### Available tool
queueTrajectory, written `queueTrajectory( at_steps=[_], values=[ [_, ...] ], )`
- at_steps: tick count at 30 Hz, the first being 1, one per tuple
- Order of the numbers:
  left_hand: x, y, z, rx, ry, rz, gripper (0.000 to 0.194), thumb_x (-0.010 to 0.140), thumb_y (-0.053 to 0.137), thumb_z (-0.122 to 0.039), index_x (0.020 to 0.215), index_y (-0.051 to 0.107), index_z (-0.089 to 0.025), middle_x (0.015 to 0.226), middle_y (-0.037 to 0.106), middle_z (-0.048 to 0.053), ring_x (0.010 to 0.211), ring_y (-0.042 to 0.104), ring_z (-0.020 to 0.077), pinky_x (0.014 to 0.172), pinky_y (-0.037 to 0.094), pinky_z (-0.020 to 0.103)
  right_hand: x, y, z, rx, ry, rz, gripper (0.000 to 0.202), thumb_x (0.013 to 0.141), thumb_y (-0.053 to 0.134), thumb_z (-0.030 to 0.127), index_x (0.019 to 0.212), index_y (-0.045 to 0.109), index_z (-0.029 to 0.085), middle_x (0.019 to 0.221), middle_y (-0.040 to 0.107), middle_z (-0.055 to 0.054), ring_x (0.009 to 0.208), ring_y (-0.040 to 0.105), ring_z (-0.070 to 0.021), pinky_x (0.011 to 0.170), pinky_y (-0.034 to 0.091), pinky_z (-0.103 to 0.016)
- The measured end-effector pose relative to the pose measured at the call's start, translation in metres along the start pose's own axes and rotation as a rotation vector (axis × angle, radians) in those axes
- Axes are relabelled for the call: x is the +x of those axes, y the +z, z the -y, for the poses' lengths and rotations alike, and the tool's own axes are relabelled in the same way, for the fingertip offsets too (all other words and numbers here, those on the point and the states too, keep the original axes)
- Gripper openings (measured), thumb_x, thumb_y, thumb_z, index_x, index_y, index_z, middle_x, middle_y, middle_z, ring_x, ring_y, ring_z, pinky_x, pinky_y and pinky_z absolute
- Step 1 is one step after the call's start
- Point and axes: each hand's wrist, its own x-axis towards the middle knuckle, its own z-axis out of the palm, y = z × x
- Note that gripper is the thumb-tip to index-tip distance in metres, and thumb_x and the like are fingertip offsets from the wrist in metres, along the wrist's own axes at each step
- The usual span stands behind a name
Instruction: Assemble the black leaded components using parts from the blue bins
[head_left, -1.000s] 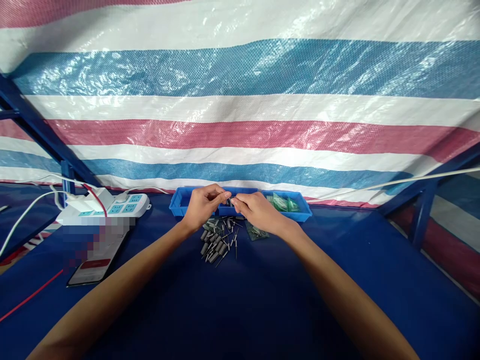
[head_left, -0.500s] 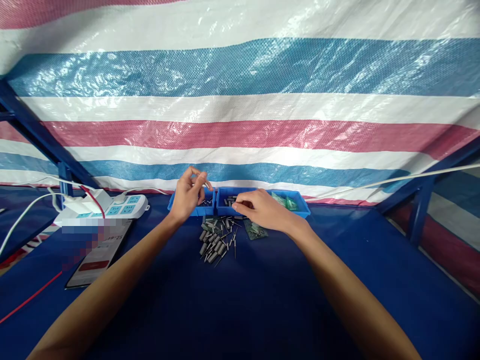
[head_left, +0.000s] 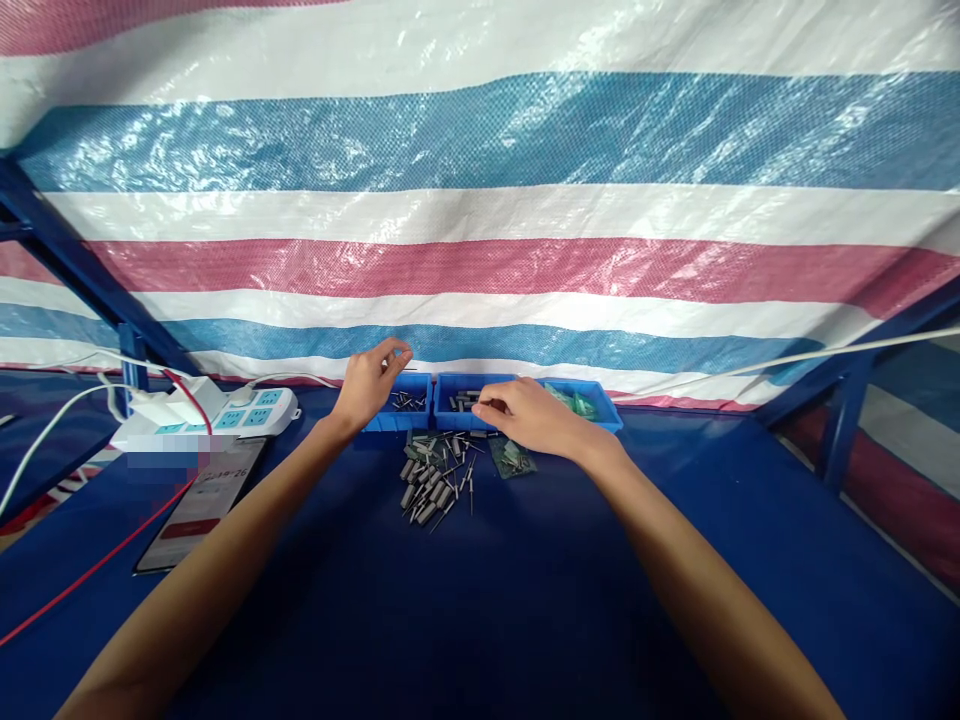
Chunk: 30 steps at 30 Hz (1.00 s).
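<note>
My left hand (head_left: 369,382) is raised over the left blue bin (head_left: 390,421), thumb and fingers pinched together on a thin metal pin, probably a blind rivet (head_left: 409,370). Small dark pins (head_left: 407,402) lie inside that bin. My right hand (head_left: 525,410) hovers at the middle blue bin (head_left: 444,420), its fingers curled closed; whatever they hold, if anything, is hidden. Short grey cylindrical pieces (head_left: 461,401) lie in the middle bin. On the table in front, a pile of grey cylinders and rivets (head_left: 433,486) is spread beside a small clear bag (head_left: 513,459) of parts.
The right blue bin (head_left: 609,416) contains greenish plastic bags (head_left: 577,402). At the left are a power strip (head_left: 259,415) with cables and a phone (head_left: 196,510) on the blue table (head_left: 480,610). A striped tarp (head_left: 480,270) hangs behind; a white cord (head_left: 817,353) crosses at right.
My left hand has moved slightly left and down, its fingers drawn closer, uncovering more of the left bin. My right hand has shifted slightly right.
</note>
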Motion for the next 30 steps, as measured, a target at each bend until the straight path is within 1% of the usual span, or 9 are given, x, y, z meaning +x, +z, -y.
queueTrajectory(
  at_steps=[5, 11, 15, 18, 20, 23, 25, 28, 30],
  values=[
    [0.002, 0.008, 0.020, 0.166, 0.011, 0.051, 0.024, 0.086, 0.051, -0.036, 0.100, 0.062, -0.019, 0.067, 0.056, -0.001, 0.057, 0.050, 0.0123, 0.062, 0.037, 0.023, 0.000, 0.001, -0.002, 0.006, -0.011, -0.001, 0.033, 0.094, 0.044, 0.032, 0.068, 0.058, 0.017, 0.059, 0.056, 0.001, 0.051, 0.044, -0.0090, 0.053, 0.025, -0.027],
    [0.001, 0.011, 0.024, 0.258, 0.057, 0.089, 0.021, 0.086, 0.050, -0.033, 0.099, 0.063, -0.021, 0.081, 0.062, 0.001, 0.062, 0.054, 0.0138, 0.065, 0.038, 0.024, 0.001, 0.005, -0.006, 0.009, 0.005, 0.030, 0.024, 0.090, 0.049, 0.028, 0.072, 0.061, 0.017, 0.064, 0.061, 0.001, 0.055, 0.048, -0.0094, 0.056, 0.027, -0.026],
    [0.002, 0.011, 0.024, 0.285, 0.050, 0.129, 0.021, 0.085, 0.052, -0.032, 0.097, 0.064, -0.022, 0.083, 0.064, 0.002, 0.065, 0.057, 0.0150, 0.065, 0.039, 0.025, 0.002, 0.011, -0.013, -0.046, 0.032, 0.149, 0.012, 0.080, 0.060, 0.021, 0.069, 0.063, 0.019, 0.062, 0.060, 0.001, 0.055, 0.051, -0.0108, 0.055, 0.029, -0.026],
    [0.002, 0.011, 0.024, 0.297, 0.044, 0.146, 0.021, 0.083, 0.053, -0.031, 0.097, 0.064, -0.022, 0.086, 0.066, 0.002, 0.066, 0.058, 0.0154, 0.065, 0.040, 0.025, 0.001, 0.014, -0.017, -0.151, 0.097, 0.263, 0.020, 0.072, 0.067, 0.018, 0.055, 0.056, 0.017, 0.051, 0.052, 0.000, 0.051, 0.050, -0.0133, 0.051, 0.030, -0.027],
    [0.003, 0.011, 0.024, 0.299, 0.043, 0.150, 0.021, 0.081, 0.054, -0.028, 0.098, 0.064, -0.022, 0.088, 0.066, 0.002, 0.067, 0.059, 0.0156, 0.066, 0.041, 0.025, 0.000, 0.015, -0.016, -0.210, 0.184, 0.330, 0.024, 0.068, 0.071, 0.018, 0.052, 0.054, 0.017, 0.045, 0.048, 0.000, 0.048, 0.050, -0.0142, 0.049, 0.033, -0.027],
    [0.003, 0.011, 0.024, 0.301, 0.052, 0.155, 0.022, 0.079, 0.053, -0.023, 0.097, 0.065, -0.022, 0.091, 0.068, 0.001, 0.069, 0.060, 0.0162, 0.068, 0.043, 0.026, 0.000, 0.017, -0.015, -0.253, 0.292, 0.390, 0.022, 0.067, 0.074, 0.020, 0.055, 0.056, 0.016, 0.042, 0.048, 0.000, 0.044, 0.053, -0.0144, 0.046, 0.038, -0.026],
    [0.004, 0.011, 0.025, 0.303, 0.055, 0.159, 0.024, 0.077, 0.052, -0.020, 0.097, 0.065, -0.022, 0.092, 0.069, 0.001, 0.070, 0.061, 0.0167, 0.069, 0.043, 0.026, 0.001, 0.021, -0.014, -0.277, 0.323, 0.383, 0.022, 0.067, 0.075, 0.026, 0.058, 0.058, 0.016, 0.044, 0.050, 0.000, 0.045, 0.056, -0.0153, 0.045, 0.040, -0.026],
    [0.003, 0.012, 0.024, 0.301, 0.041, 0.168, 0.026, 0.078, 0.052, -0.018, 0.100, 0.065, -0.023, 0.091, 0.071, 0.000, 0.069, 0.062, 0.0171, 0.068, 0.044, 0.026, 0.004, 0.030, -0.015, -0.312, 0.346, 0.369, 0.028, 0.067, 0.076, 0.037, 0.063, 0.061, 0.015, 0.052, 0.056, -0.004, 0.054, 0.062, -0.0194, 0.049, 0.044, -0.027],
    [0.003, 0.012, 0.024, 0.292, 0.033, 0.184, 0.025, 0.079, 0.052, -0.021, 0.101, 0.065, -0.024, 0.092, 0.072, 0.000, 0.069, 0.063, 0.0174, 0.068, 0.044, 0.026, 0.005, 0.037, -0.015, -0.337, 0.352, 0.370, 0.027, 0.066, 0.076, 0.037, 0.068, 0.063, 0.014, 0.064, 0.063, -0.010, 0.064, 0.065, -0.0240, 0.052, 0.046, -0.029]
  ],
)
